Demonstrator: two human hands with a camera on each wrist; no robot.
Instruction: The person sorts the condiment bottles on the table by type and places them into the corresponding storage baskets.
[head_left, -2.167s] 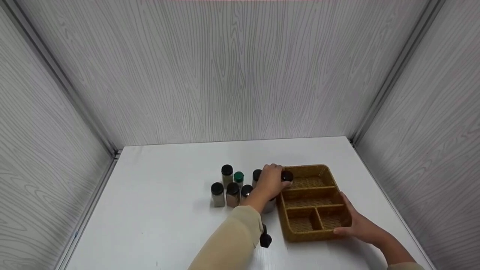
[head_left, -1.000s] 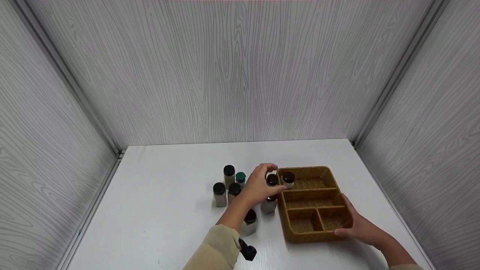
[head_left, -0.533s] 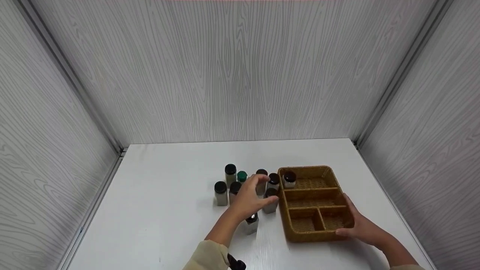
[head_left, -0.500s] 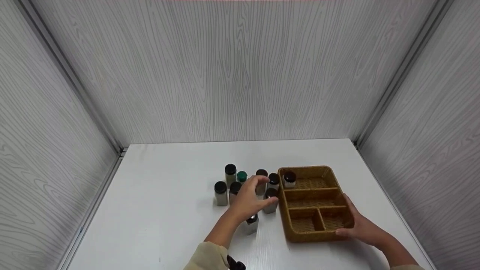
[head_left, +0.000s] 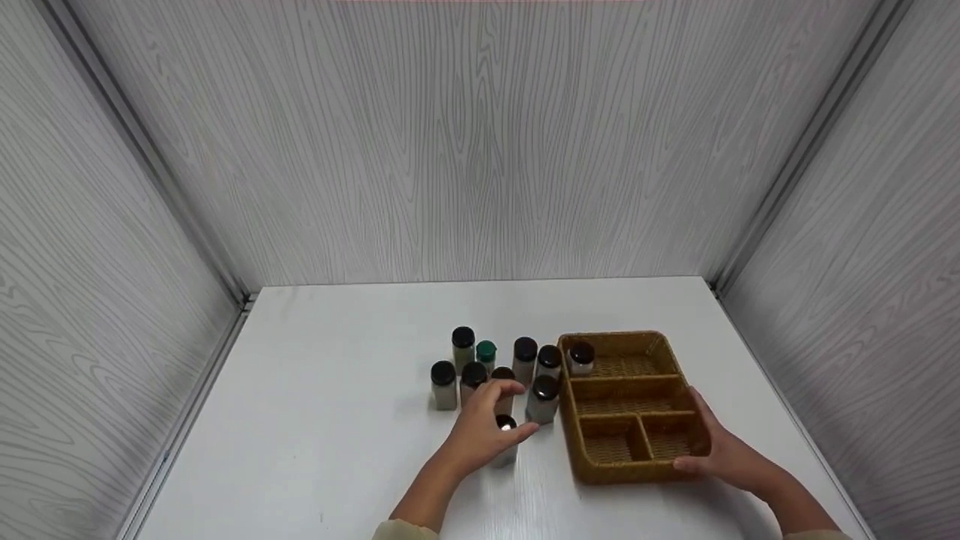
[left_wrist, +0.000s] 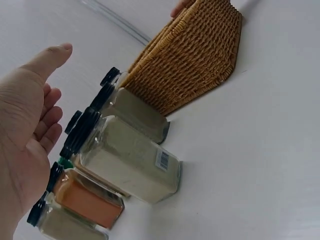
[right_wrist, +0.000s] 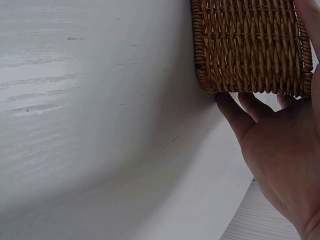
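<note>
In the head view my left hand (head_left: pixel 476 429) is spread in a curve, thumb apart from the fingers, around the dark cap of the nearest spice jar (head_left: pixel 507 454). The left wrist view shows the palm of the left hand (left_wrist: pixel 22 120) near square glass jars, the closest one a pale-powder jar (left_wrist: pixel 132 160) with a barcode label; contact cannot be told. My right hand (head_left: pixel 726 459) holds the right near corner of a brown wicker basket (head_left: pixel 630 474). In the right wrist view its fingers (right_wrist: pixel 235 114) lie against the woven wall. One dark-capped jar (head_left: pixel 581 358) stands in the basket's far left compartment.
Several capped jars stand upright left of the basket, among them a green-capped jar (head_left: pixel 486 352) and a jar (head_left: pixel 543 399) close to the basket's left wall. All rest on a white table (head_left: pixel 337 420) with wood-grain panels (head_left: pixel 450 150) around it.
My left hand has let go of the jar in the basket's far compartment and moved back, left and nearer, to the front jar. The right hand keeps its place on the basket.
</note>
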